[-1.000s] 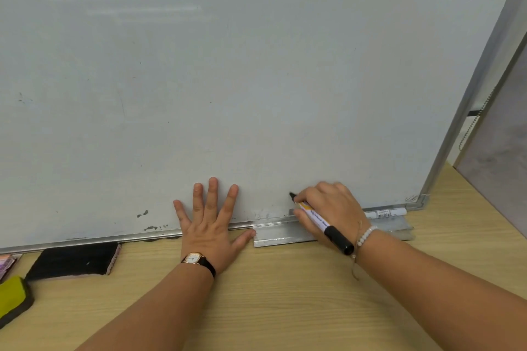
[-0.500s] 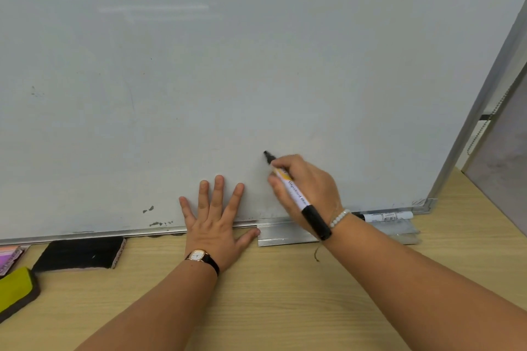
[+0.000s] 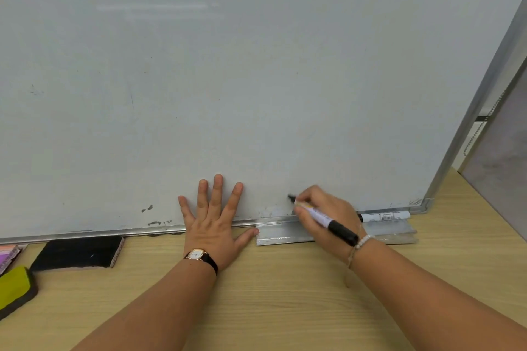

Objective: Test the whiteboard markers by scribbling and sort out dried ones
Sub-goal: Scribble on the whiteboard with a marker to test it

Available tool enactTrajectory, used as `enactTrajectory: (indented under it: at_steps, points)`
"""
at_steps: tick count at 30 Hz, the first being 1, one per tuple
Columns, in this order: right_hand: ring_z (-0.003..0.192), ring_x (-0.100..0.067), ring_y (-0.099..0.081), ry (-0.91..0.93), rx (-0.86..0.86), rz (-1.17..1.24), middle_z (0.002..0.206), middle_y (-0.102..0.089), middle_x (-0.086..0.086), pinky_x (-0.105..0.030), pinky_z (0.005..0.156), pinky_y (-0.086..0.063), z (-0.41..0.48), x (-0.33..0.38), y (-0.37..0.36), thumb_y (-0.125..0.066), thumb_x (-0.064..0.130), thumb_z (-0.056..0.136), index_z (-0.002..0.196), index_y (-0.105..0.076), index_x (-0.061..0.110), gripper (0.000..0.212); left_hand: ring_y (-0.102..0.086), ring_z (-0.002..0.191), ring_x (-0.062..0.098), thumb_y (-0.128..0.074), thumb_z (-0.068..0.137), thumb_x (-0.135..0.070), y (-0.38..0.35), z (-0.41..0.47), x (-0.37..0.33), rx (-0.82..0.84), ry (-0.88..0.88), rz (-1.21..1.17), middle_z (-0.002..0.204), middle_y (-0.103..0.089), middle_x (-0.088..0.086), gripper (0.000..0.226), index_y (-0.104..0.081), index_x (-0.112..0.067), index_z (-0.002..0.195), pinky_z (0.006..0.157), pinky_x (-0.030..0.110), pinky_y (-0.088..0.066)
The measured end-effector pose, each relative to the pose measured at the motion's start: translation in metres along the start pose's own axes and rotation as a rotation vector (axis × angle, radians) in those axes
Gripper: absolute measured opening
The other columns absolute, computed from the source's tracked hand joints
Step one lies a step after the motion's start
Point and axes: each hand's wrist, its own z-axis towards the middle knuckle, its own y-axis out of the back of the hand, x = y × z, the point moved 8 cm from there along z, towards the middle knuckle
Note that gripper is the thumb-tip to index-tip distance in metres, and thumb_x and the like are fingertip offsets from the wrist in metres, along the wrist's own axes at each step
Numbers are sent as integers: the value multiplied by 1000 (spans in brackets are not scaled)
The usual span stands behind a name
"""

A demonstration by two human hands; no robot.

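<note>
At the far left edge of the wooden tabletop (image 3: 271, 302) lies a yellow-green eraser (image 3: 14, 286), with a pink-and-purple pad (image 3: 10, 255) just above it, cut off by the frame. Next to these a black eraser (image 3: 78, 254) lies flat, its upper edge tucked against the bottom frame of the whiteboard (image 3: 228, 80), which stands on the tabletop and fills most of the view. A few small dark smudges (image 3: 147, 208) mark the board near its lower edge.

The left hand (image 3: 212, 221) is spread flat and grips nothing: fingers splayed on the board's surface, palm across the bottom frame, thumb reaching out to the left end of the metal marker tray (image 3: 281, 235). A watch (image 3: 197, 254) with a dark strap sits on that wrist.

The tray runs along the foot of the board to the right. It holds one spare marker (image 3: 385, 216), white-bodied with a black end, lying lengthwise at the tray's right part, just right of the right hand.

The right hand (image 3: 325, 215) is closed around the black marker (image 3: 323, 219) in a writing grip, its heel over the tray. The uncapped tip points up and left and touches or nearly touches the board low down, between the two hands; the black rear end juts out toward the wrist, which wears a beaded bracelet (image 3: 362, 241). No fresh ink line can be made out at the tip.
</note>
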Motion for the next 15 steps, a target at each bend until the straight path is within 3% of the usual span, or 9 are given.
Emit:
enactTrajectory:
  at_steps: [2, 5, 7, 9, 12, 15]
  points:
    - [73, -8, -59, -71, 157, -25, 78, -64, 12, -23, 64, -46, -3, -13, -15, -48, 43, 93, 95, -51, 33, 11, 11, 146, 28, -33, 71, -77, 0, 0, 0, -5, -2, 1, 160, 10, 5, 99, 2, -32, 152, 109, 57, 4]
    - [71, -6, -62, -195, -95, 240, 73, -68, 10, -26, 62, -50, -4, -25, 7, -54, 39, 91, 86, -54, 34, 7, 11, 146, 28, -33, 72, -77, 0, 0, 0, -7, 0, 6, 159, 11, 5, 98, 2, -32, 152, 110, 56, 3]
    - [70, -2, -62, -161, -239, 287, 74, -68, 13, -22, 61, -49, -8, -27, 18, -52, 44, 88, 86, -53, 36, 9, 11, 146, 28, -33, 72, -77, 0, 0, 0, -5, 0, 0, 159, 12, 4, 98, 3, -33, 152, 110, 56, 3]
    - [69, -4, -61, -113, -173, 194, 75, -67, 11, -24, 60, -49, -12, -24, 13, -48, 51, 86, 89, -51, 36, 15, 12, 146, 28, -33, 71, -77, 0, 0, 0, -6, 0, -10, 159, 12, 4, 99, 4, -33, 151, 109, 57, 3]
    - [73, -4, -59, -73, -11, 7, 81, -62, 17, -22, 61, -47, -12, -24, 0, -51, 44, 91, 93, -50, 36, 8, 12, 146, 28, -34, 71, -77, 0, 0, 0, -9, 2, -13, 159, 12, 4, 99, 3, -33, 151, 109, 57, 2]
    - [73, 1, -58, -53, -263, 75, 78, -61, 17, -15, 59, -43, -11, -19, 25, -46, 50, 86, 95, -57, 28, 26, 11, 146, 28, -34, 71, -77, -1, 0, 0, -7, -1, 0, 159, 11, 4, 99, 3, -33, 152, 109, 58, 2]
